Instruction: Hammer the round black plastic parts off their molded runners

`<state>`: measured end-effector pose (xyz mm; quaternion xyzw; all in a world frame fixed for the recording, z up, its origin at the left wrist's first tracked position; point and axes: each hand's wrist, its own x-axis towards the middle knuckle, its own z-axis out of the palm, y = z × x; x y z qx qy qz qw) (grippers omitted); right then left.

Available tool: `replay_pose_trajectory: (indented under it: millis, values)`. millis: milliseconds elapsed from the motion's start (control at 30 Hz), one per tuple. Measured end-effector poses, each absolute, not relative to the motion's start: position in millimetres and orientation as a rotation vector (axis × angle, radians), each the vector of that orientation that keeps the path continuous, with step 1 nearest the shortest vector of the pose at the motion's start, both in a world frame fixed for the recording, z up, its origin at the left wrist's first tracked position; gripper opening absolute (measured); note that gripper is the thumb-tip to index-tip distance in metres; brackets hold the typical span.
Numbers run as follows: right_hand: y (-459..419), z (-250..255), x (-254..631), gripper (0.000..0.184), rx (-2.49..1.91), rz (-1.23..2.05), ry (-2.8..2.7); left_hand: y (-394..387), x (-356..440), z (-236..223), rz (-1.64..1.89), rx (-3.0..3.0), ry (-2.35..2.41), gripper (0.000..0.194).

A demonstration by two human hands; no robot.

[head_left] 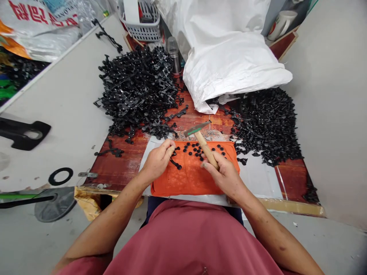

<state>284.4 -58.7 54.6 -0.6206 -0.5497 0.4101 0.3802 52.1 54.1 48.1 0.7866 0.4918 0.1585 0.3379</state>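
My right hand [225, 175] is closed around the wooden handle of a hammer [207, 149], its narrow metal head raised over an orange cloth [186, 181]. My left hand [159, 158] pinches a black plastic strip with round knobs [175, 163] above the cloth's left part. Several small round black pieces [196, 149] lie scattered on the cloth between my hands. The strip's upper end is hidden by my left fingers.
A tall heap of black knobbed strips [140, 88] sits at the back left. Another heap of small black parts [266, 126] spills from a white sack [229, 57] on the right. A grey basket [142, 25] and a clear-topped bottle [173, 53] stand behind.
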Motion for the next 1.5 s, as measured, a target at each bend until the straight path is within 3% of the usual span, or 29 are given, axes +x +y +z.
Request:
replay_pose_trajectory:
  millis: [400,833,1200,1500]
  values:
    - [-146.3,30.3,322.5,0.043,-1.925,1.239,-1.721,69.5,73.3,25.0,0.202,2.293,1.43,0.028]
    - [-140.3,27.6,326.0,0.045,-1.858,1.21,-1.77,69.3,80.3,21.7,0.175,2.411,1.49,0.029]
    - [-83.8,56.3,309.1,0.055,-1.792,0.498,-1.898,65.8,83.2,22.4,0.031,2.502,1.581,0.034]
    - [-63.5,44.0,294.7,0.058,-1.924,0.33,-2.104,66.2,81.9,15.5,0.058,2.463,1.599,0.032]
